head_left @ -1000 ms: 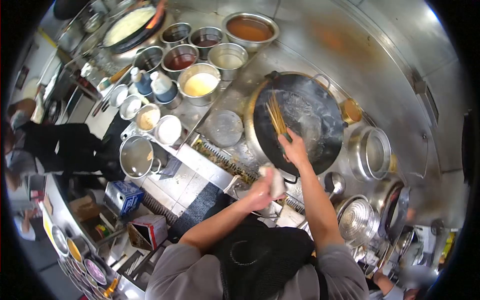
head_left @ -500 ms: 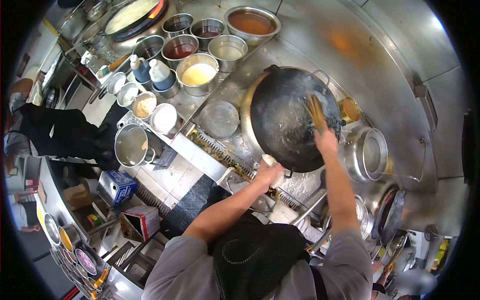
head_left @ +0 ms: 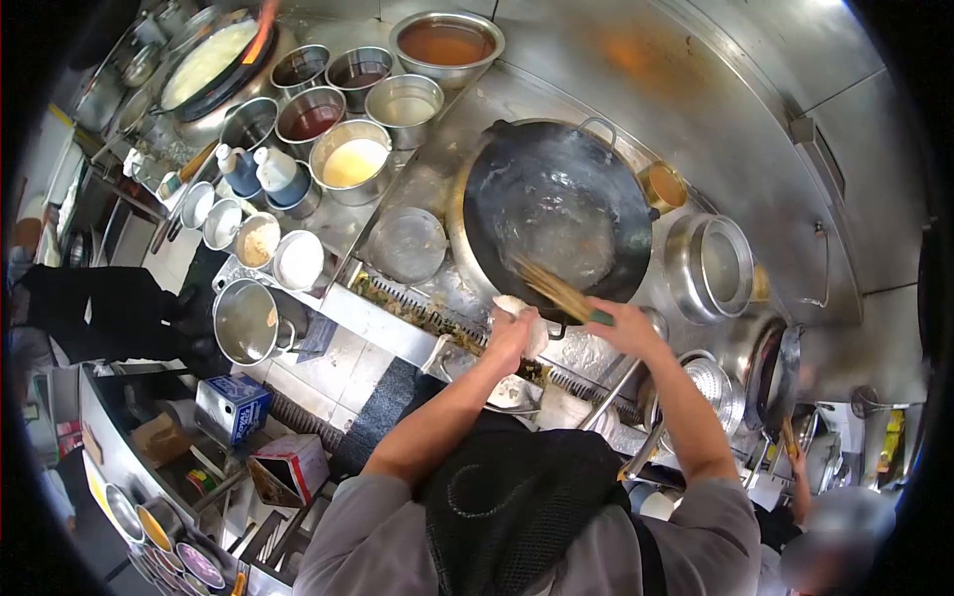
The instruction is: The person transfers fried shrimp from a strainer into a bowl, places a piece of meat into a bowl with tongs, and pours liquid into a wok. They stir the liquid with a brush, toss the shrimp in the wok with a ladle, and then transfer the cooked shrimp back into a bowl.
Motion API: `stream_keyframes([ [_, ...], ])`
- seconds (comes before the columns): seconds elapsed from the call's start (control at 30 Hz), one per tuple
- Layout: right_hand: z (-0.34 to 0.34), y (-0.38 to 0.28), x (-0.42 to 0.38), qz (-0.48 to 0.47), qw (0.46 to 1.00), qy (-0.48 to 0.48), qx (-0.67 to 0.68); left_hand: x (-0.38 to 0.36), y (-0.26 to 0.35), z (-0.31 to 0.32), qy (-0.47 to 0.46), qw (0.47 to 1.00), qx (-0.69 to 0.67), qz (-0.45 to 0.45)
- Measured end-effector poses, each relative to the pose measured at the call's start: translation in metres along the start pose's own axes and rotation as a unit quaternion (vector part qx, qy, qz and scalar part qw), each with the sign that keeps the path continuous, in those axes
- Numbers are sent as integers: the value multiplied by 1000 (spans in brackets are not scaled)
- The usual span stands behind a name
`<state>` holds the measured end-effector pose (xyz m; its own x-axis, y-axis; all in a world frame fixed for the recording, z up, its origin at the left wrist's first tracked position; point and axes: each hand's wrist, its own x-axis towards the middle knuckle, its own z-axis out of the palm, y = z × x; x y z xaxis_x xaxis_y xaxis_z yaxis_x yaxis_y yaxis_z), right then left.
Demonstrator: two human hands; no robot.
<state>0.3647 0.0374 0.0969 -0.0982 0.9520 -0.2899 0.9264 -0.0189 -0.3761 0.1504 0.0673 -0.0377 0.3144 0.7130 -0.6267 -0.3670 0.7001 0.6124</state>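
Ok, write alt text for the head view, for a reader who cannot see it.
Seen from above, a person scrubs a black wok with a bamboo brush in the right hand, while the left hand grips a white cloth at the wok's near rim. Steel bowls of sauces stand to the left.
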Motion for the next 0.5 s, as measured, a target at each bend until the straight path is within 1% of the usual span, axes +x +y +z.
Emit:
stream_keyframes([
  [0.03,-12,12,0,51,997,-8,-62,-6,11,3,-31,999,-5,-16],
  [0.07,-21,21,8,100,987,-15,-122,0,5,1,-31,999,-6,-18],
  [0.13,-21,34,46,152,973,73,-157,20,-14,-6,-16,998,59,11],
  [0.2,-17,29,98,174,966,144,-125,5,4,1,-18,998,65,18],
  [0.27,-2,13,144,212,964,152,-43,-4,16,4,-19,997,73,25],
  [0.33,13,-21,164,184,965,179,52,-6,22,1,-57,995,73,40],
  [0.37,25,-34,168,195,960,161,118,-8,22,3,-58,995,77,40],
  [0.4,36,-45,170,204,951,144,183,-10,21,6,-40,996,55,64],
  [0.43,42,-56,164,192,949,131,213,-10,20,7,-23,995,32,88],
  [0.5,51,-69,137,166,950,97,247,-5,14,3,-37,993,44,99],
])
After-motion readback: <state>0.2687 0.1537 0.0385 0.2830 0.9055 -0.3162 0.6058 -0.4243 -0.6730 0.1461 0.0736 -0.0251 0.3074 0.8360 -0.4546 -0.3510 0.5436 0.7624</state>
